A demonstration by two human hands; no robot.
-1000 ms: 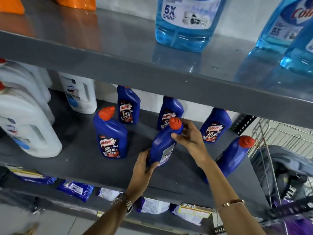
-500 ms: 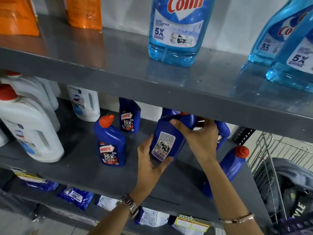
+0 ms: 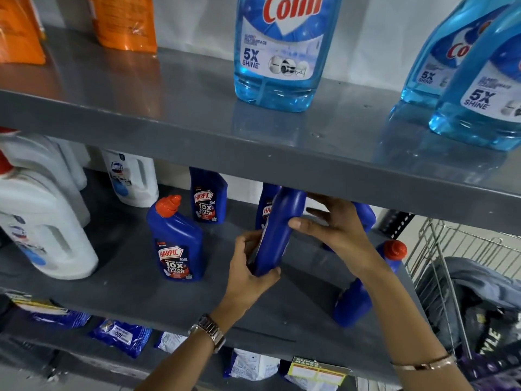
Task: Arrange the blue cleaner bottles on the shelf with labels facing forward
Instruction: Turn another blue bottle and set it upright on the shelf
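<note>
Both hands hold one dark blue cleaner bottle (image 3: 277, 232) upright above the middle shelf (image 3: 127, 289); its narrow side faces me and its cap is hidden behind the upper shelf edge. My left hand (image 3: 249, 266) grips its base, my right hand (image 3: 335, 235) its upper body. To the left stands a blue bottle (image 3: 176, 244) with an orange cap, label forward. Another (image 3: 208, 196) stands at the back, label forward. A third (image 3: 265, 210) is partly hidden behind the held one. At the right a tilted bottle (image 3: 355, 300) shows its orange cap (image 3: 394, 249) and no label.
Large white jugs (image 3: 42, 230) fill the left of the middle shelf. The upper shelf (image 3: 197, 131) carries light blue glass-cleaner bottles (image 3: 279, 49) and orange pouches (image 3: 124, 21). Packets lie on the shelf below (image 3: 121, 337). A wire trolley (image 3: 451, 266) stands at the right.
The held bottle has been turned from showing its white back label to showing its narrow side and raised more upright. The view has tilted up slightly.
</note>
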